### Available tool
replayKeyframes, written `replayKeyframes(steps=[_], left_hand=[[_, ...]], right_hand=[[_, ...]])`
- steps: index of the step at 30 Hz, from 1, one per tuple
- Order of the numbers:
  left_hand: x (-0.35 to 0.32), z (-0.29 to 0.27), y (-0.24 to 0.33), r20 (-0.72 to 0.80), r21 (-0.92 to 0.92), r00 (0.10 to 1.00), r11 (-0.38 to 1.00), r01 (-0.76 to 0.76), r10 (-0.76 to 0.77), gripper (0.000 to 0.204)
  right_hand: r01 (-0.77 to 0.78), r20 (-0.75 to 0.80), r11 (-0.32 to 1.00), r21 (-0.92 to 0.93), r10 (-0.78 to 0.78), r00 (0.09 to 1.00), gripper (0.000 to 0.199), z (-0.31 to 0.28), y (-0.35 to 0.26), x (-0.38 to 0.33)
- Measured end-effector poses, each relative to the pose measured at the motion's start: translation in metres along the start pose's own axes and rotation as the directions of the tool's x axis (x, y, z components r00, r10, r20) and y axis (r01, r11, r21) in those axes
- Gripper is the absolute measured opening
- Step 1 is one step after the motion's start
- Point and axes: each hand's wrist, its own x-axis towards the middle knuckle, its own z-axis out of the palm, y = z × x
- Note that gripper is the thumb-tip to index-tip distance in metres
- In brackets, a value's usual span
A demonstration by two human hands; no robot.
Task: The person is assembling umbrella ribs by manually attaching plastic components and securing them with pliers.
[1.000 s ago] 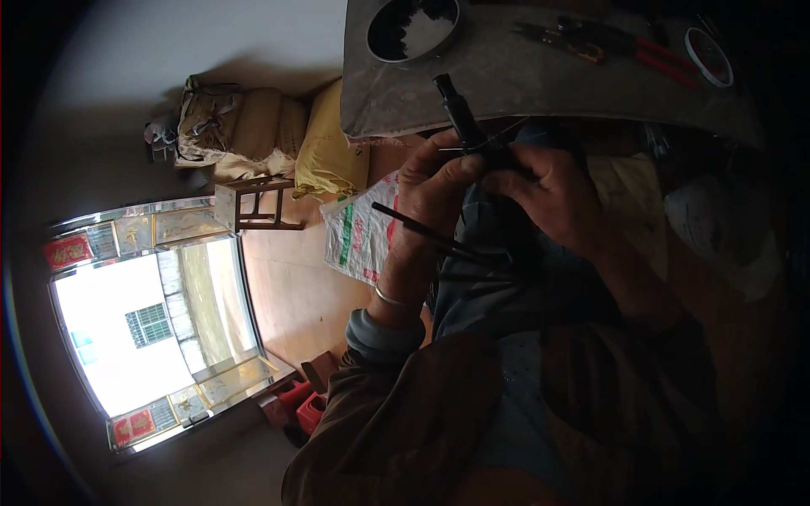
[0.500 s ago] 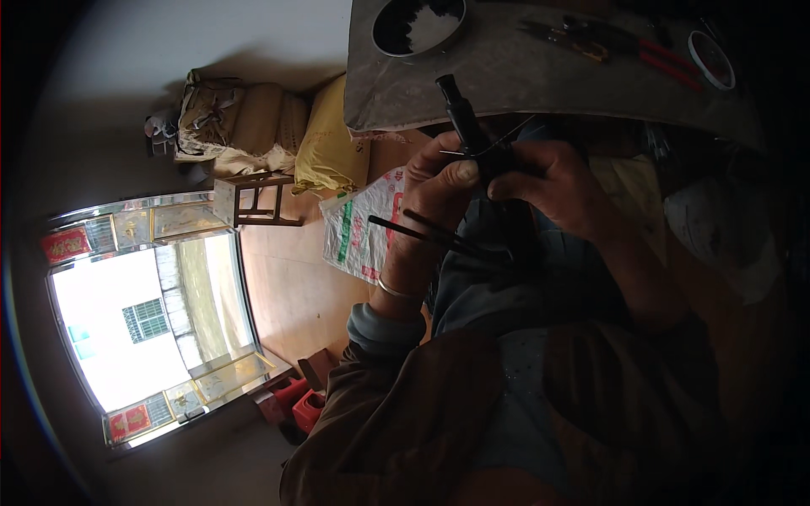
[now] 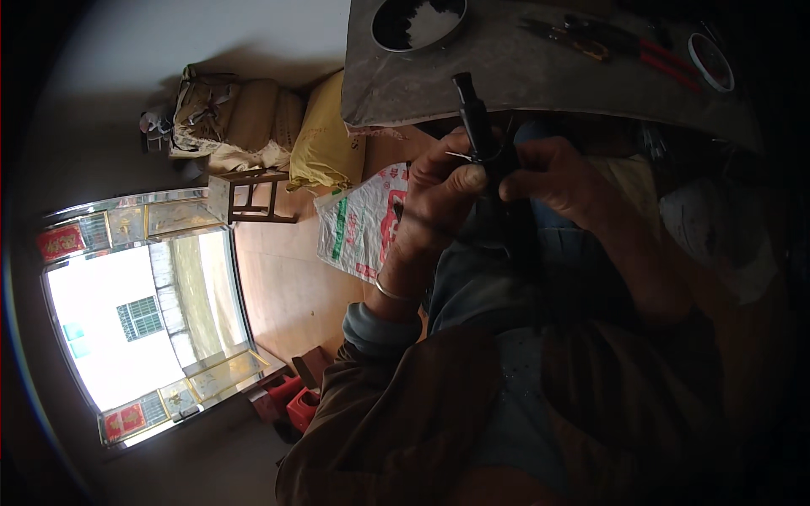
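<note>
A black tubular part (image 3: 475,118) with a narrower stepped neck stands nearly upright above my lap. My left hand (image 3: 439,185) grips it from the left, thumb pressed on its front. A thin pale strip (image 3: 458,155) sticks out leftward by that thumb. On the other side my right hand (image 3: 548,173) has its fingers pinched together against the black part; whatever is between the fingertips is too dark to make out. Below the hands the lower end of the part is lost in shadow, with dark blurred shapes beside it.
The grey table (image 3: 489,80) ahead bears a bowl (image 3: 381,29) of black and white bits, red-handled pliers (image 3: 666,63) and a round white-rimmed lid (image 3: 710,61). Left are a printed sack (image 3: 359,223), a yellow sack (image 3: 325,139), a wooden stool (image 3: 245,198) and red containers (image 3: 302,409).
The neck of the black part has shifted slightly right and stands a little straighter. Dark rods seen before across my left forearm have swung away and blurred. Both hands keep their hold.
</note>
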Motion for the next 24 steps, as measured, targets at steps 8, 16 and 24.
replayKeyframes(steps=[8, 16, 24], left_hand=[[-0.002, -0.001, 0.003, -0.054, 0.028, 0.997, 0.998, 0.049, -0.048, 0.020], [-0.005, 0.006, 0.003, -0.053, -0.043, 0.999, 0.999, 0.006, -0.008, 0.017], [-0.009, 0.006, 0.003, -0.026, 0.064, 1.000, 0.998, -0.009, 0.010, 0.016]], right_hand=[[0.038, -0.055, 0.997, -0.069, -0.042, 0.998, 0.025, 0.004, 0.002, 0.000], [0.011, -0.112, 0.999, -0.053, -0.017, 0.994, 0.032, 0.005, 0.010, 0.001], [-0.081, -0.058, 0.993, -0.084, 0.077, 0.995, 0.032, -0.002, 0.005, -0.003]])
